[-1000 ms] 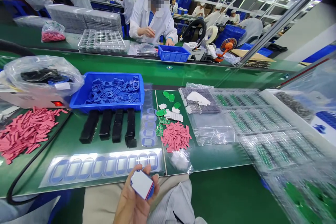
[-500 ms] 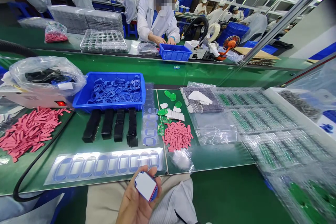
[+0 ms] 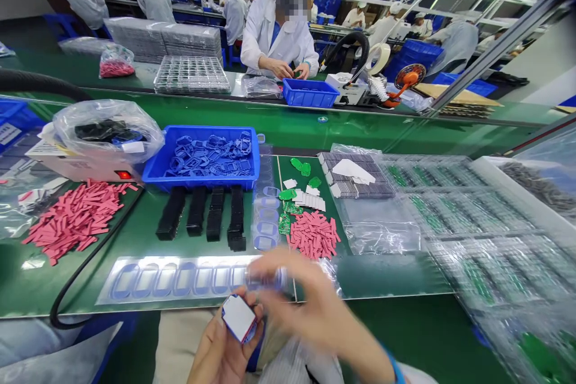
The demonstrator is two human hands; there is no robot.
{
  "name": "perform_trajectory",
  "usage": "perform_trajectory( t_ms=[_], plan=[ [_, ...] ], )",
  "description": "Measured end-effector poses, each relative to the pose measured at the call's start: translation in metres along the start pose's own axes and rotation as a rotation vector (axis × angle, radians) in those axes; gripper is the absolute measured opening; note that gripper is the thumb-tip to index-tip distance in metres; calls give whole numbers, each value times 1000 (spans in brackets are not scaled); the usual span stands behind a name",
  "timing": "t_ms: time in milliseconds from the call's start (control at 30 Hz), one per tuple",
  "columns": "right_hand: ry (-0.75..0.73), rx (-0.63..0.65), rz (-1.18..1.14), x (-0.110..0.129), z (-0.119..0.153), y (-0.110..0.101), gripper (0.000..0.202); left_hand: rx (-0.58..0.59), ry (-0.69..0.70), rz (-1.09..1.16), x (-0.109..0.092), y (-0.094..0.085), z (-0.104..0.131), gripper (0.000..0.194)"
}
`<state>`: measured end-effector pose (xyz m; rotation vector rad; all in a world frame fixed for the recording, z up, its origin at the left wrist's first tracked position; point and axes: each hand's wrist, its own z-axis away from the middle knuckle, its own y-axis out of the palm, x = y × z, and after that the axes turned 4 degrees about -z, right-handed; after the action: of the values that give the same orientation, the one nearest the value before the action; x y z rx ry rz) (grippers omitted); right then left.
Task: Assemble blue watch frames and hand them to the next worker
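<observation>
smooth, matt white-faced block (image 3: pixel 238 317), glossy plastic bin (image 3: pixel 198 182), crinkled clear plastic bag (image 3: pixel 152 135)

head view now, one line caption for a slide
A left hand holds a white-faced blue part beside the blurred right hand, before a green bench with pink strips.

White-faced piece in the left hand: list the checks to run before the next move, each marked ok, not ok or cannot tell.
1. White-faced piece held in the left hand: ok.
2. Its white face visible: ok, turned toward the camera.
3. Right hand empty: cannot tell, motion blur.
4. Clear sheet with blue outlines fully in view: not ok, the right hand covers its right end.
5. Blue frames inside the blue bin: ok.
</observation>
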<state>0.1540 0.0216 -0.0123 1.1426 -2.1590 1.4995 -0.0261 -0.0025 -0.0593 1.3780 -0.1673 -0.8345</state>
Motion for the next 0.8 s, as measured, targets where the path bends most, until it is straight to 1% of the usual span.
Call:
perform_trajectory(
  t_ms=[33,67,133,200,267,400,500,600,700,800],
  plan=[
    [84,71,73,-20,-16,-6,37,-2,9,10,0,-3,2,32],
    [143,86,131,-39,-29,-12,40,-4,19,23,1,-6,4,33],
    [181,139,190,-70,-45,-19,46,-8,26,48,2,-9,7,33],
    [190,183,213,-88,-49,-21,49,-24,18,58,4,-10,9,31],
    [192,210,221,-96,-46,-20,48,-53,2,53,4,-10,11,29],
    [171,236,179,-101,-40,-18,41,-96,-16,22,2,-7,12,27],
    [154,242,117,-105,-40,-18,40,-64,-24,6,0,-2,10,28],
    [144,227,36,-105,-42,-20,44,-21,-38,-13,-2,7,5,27],
    [111,231,-80,-90,-43,-28,48,-40,-37,-51,-5,18,-4,26],
    [52,286,-186,-62,-42,-39,52,-110,-20,-109,-7,28,-14,29]
  ],
)
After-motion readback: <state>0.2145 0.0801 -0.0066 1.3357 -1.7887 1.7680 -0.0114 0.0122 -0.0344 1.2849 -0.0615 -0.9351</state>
